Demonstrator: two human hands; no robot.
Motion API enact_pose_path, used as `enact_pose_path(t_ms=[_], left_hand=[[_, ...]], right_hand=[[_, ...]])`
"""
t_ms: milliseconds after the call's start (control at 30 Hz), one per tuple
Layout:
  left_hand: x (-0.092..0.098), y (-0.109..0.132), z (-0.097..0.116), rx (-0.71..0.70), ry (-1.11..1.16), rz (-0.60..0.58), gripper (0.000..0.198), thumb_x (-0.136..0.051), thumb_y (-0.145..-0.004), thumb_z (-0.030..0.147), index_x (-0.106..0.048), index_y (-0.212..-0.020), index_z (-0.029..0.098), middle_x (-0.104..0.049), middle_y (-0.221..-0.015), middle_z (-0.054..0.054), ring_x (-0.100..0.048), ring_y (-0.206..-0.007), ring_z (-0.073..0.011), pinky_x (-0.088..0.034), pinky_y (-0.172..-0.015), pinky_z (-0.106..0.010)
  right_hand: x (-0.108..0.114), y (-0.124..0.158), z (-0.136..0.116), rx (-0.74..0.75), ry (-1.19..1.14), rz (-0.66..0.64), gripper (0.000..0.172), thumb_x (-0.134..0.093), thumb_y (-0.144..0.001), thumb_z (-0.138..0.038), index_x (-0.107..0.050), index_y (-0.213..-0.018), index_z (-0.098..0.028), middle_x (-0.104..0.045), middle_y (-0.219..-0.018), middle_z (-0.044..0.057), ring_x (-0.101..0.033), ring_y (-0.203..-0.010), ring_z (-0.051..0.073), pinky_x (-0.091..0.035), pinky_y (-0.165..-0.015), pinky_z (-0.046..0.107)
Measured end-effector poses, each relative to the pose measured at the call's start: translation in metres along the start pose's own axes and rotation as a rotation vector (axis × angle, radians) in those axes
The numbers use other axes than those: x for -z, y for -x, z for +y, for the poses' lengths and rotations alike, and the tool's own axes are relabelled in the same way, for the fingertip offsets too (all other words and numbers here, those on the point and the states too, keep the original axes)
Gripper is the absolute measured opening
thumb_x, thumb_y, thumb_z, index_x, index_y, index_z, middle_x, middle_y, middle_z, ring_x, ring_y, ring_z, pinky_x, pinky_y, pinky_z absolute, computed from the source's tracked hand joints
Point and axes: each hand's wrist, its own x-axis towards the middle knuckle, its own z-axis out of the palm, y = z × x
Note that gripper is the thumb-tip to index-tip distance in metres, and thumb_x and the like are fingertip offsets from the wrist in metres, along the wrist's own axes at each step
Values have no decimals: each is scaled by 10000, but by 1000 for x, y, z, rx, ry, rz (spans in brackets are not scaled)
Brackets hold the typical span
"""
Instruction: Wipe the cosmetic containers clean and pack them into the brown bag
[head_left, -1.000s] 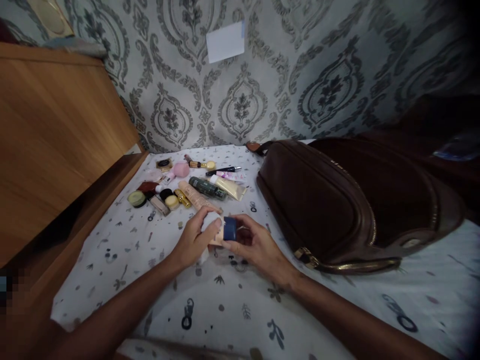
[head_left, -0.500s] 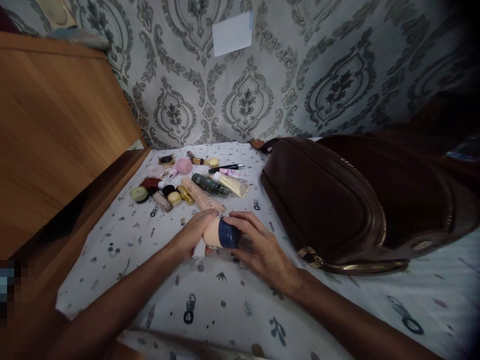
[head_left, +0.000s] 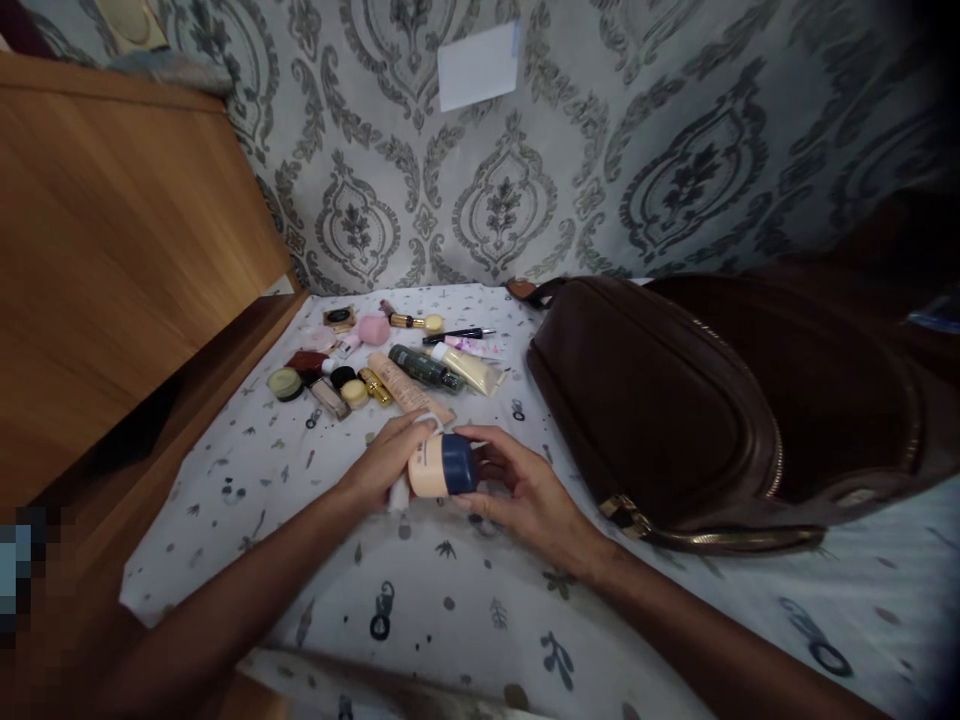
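Note:
Between my hands is a cream jar (head_left: 429, 470) with a peach body and a dark blue lid (head_left: 459, 464), lying on its side in the air above the sheet. My left hand (head_left: 390, 460) is closed round the body end, with a crumpled white tissue or wipe (head_left: 399, 492) pressed between palm and jar. My right hand (head_left: 517, 485) grips the lid, thumb below and fingers above. Just beyond the jar lie a peach tube (head_left: 401, 385), a dark green bottle (head_left: 424, 368) and a cream tube with a white cap (head_left: 471, 370).
More cosmetics lie to the left, among them a green-lidded jar (head_left: 285, 383), a gold lipstick (head_left: 375, 386) and a pink bottle (head_left: 373, 329). A large brown leather bag (head_left: 645, 400) stands on the right. A wooden cabinet (head_left: 135, 220) borders the left side; the patterned wall (head_left: 502, 200) rises behind.
The jar has turned in my hands, so printing on its peach body now shows. My right fingers have shifted on the lid. The view has moved slightly.

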Motion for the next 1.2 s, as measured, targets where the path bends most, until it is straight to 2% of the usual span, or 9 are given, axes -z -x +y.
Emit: enact_pose_path(t_ms=[200, 333, 433, 533, 600, 733, 967, 1067, 1200], left_hand=[[6, -6, 1, 71, 56, -28, 285, -714, -672, 362, -634, -851, 155, -610, -720, 0, -534, -570, -102, -388, -488, -189], [4, -6, -4, 189, 102, -11, 437, -649, -782, 580, -608, -930, 171, -529, -578, 45, -390, -390, -71, -268, -363, -185], [2, -1, -7, 214, -3, 38, 597, -455, -850, 740, -607, -1010, 185, -544, -597, 25, -451, -421, -104, -340, -372, -200], [1, 6, -6, -45, -177, 1, 654, -376, -883, 750, -586, -1167, 199, -666, -886, -54, -620, -713, -181, -514, -571, -266], [1, 10, -4, -247, -310, -62, 638, -410, -914, 685, -522, -1289, 181, -669, -1052, -85, -631, -926, -230, -538, -792, -325], [1, 15, -4, -455, -533, -69, 599, -456, -979, 464, -323, -1475, 156, -571, -1336, -150, -562, -1194, -278, -416, -1068, -420], [6, 10, -12, -1007, -848, -167, 636, -423, -1011, 214, -125, -1569, 280, -249, -1613, -119, -239, -1495, -251, -263, -1214, -439], [6, 7, -16, -1055, -883, -187, 658, -415, -1010, 197, -93, -1574, 302, -164, -1644, -103, -170, -1517, -256, -238, -1227, -447], [5, 6, -23, -844, -736, -110, 648, -403, -1021, 288, -66, -1574, 295, -239, -1627, -101, -274, -1485, -258, -280, -1211, -446]], right_hand=[[-1, 2, -3, 42, -34, -50, 471, -781, -781, -421, -614, -1206, -304, -601, -1207, 65, -595, -1136, 240, -552, -920, 406], [1, -3, -1, -63, -177, 17, 547, -833, -709, -437, -583, -1171, -283, -610, -1174, 60, -628, -1040, 219, -570, -877, 391], [4, -7, -1, -136, -163, 103, 548, -841, -685, -441, -555, -1115, -257, -612, -1157, 64, -636, -994, 211, -576, -847, 383], [6, -9, -2, -150, -126, 140, 555, -844, -664, -460, -537, -1074, -246, -616, -1129, 64, -641, -956, 204, -577, -842, 386], [5, -8, -3, -157, -123, 145, 561, -844, -660, -462, -529, -1070, -244, -622, -1101, 61, -643, -946, 202, -579, -841, 384], [1, -6, -4, -221, -229, 171, 526, -839, -673, -455, -542, -1050, -241, -634, -1062, 52, -654, -897, 188, -601, -753, 334], [3, -8, -12, -428, -884, 140, 365, -788, -780, -412, -667, -1021, -165, -717, -949, 42, -686, -779, 119, -593, -702, 193], [7, -10, -12, -513, -1083, 49, 327, -726, -846, -428, -688, -1000, -142, -730, -834, 46, -684, -676, 107, -585, -664, 162], [10, -10, -10, -545, -1142, 14, 309, -696, -869, -433, -691, -1001, -154, -730, -852, 57, -677, -673, 109, -560, -604, 149]])
